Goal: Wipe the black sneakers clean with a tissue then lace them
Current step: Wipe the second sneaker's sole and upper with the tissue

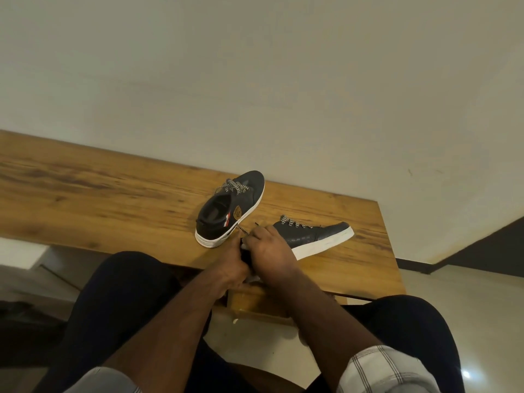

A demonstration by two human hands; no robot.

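Note:
Two black sneakers with white soles sit on the wooden table (113, 199). The far sneaker (229, 211) stands upright with its toe pointing away and black-and-white laces across its top. The near sneaker (314, 236) lies with its toe to the right, and its heel is hidden behind my hands. My right hand (272, 251) rests on that heel end and pinches the checked lace end (244, 230). My left hand (229, 268) meets it at the table's front edge, its fingers curled on the dark heel of the shoe. A bit of white shows under my hands (253, 278).
The table runs along a plain wall, and its right end (388, 251) drops off to a tiled floor. My knees in dark trousers (124, 293) sit below the front edge. A wooden leg or stool part (255, 302) shows between them.

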